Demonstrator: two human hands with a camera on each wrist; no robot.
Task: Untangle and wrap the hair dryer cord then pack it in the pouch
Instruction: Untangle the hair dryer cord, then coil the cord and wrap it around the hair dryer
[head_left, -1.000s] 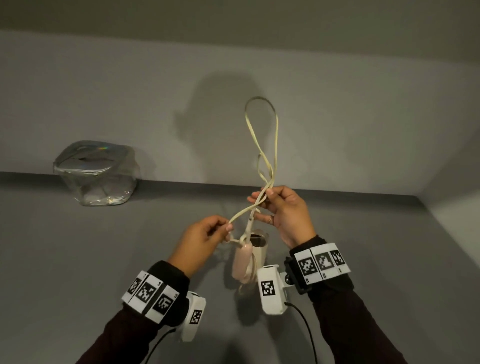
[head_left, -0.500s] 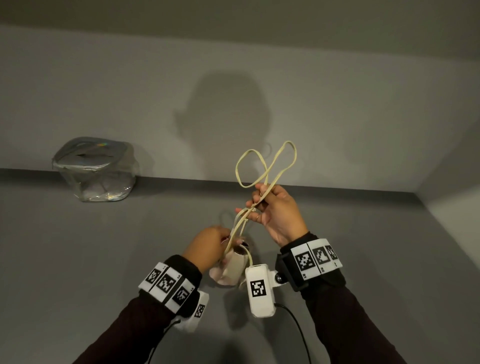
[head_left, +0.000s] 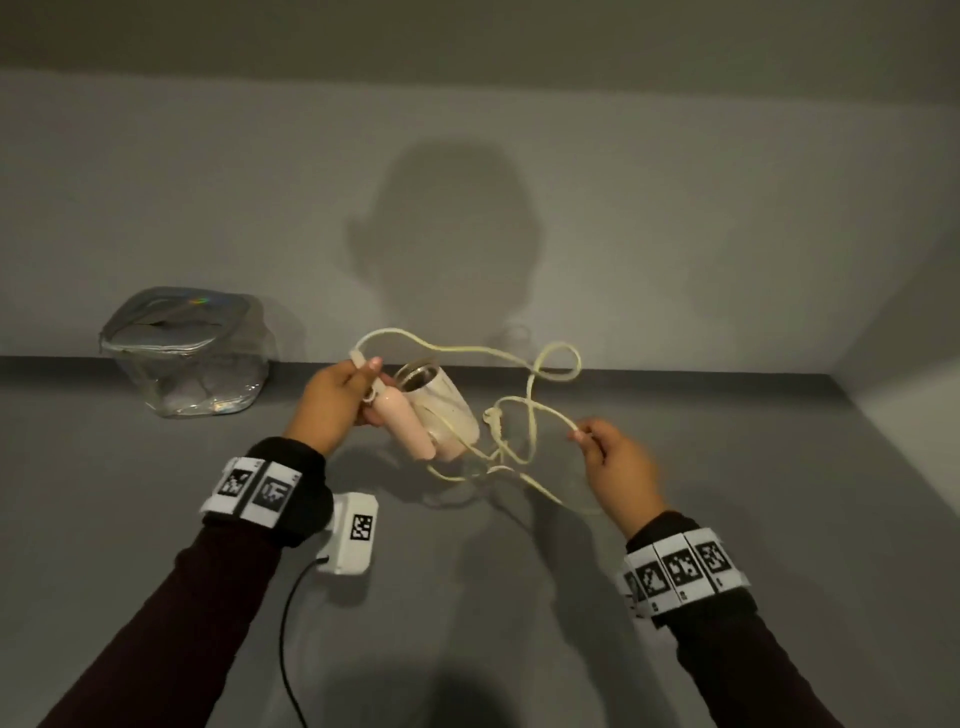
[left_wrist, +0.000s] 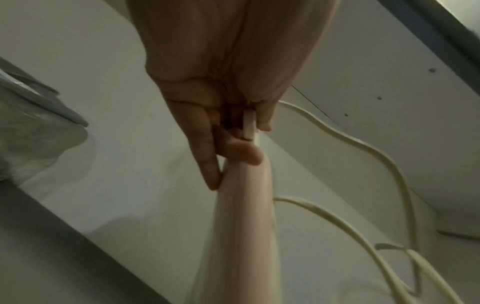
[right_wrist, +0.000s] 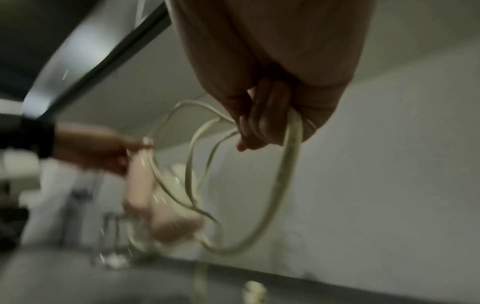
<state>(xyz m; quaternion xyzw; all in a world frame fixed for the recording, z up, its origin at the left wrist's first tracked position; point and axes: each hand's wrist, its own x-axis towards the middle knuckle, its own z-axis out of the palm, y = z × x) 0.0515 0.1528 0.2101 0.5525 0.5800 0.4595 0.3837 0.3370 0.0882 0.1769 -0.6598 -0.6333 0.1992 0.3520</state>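
Note:
A small hair dryer (head_left: 436, 410) with a cream barrel and a pink folded handle (left_wrist: 241, 226) hangs above the grey table. My left hand (head_left: 332, 400) grips the handle's end where the cord comes out, pinching the cord's stiff collar (left_wrist: 249, 125). The cream cord (head_left: 524, 415) runs right in loose tangled loops, its plug (head_left: 492, 418) dangling mid-air. My right hand (head_left: 613, 457) pinches a strand of the cord (right_wrist: 291, 148) and holds it out to the right. The clear pouch (head_left: 192, 358) stands at the back left, its top open.
The grey table (head_left: 156, 493) meets a grey wall behind and another on the right. A white wrist camera (head_left: 353, 535) with a black cable hangs under my left forearm. My shadow falls on the back wall.
My hands have drawn apart: the left moved up and left with the dryer, the right swung down and right with the cord. The raised loop has dropped into loose tangles between them.

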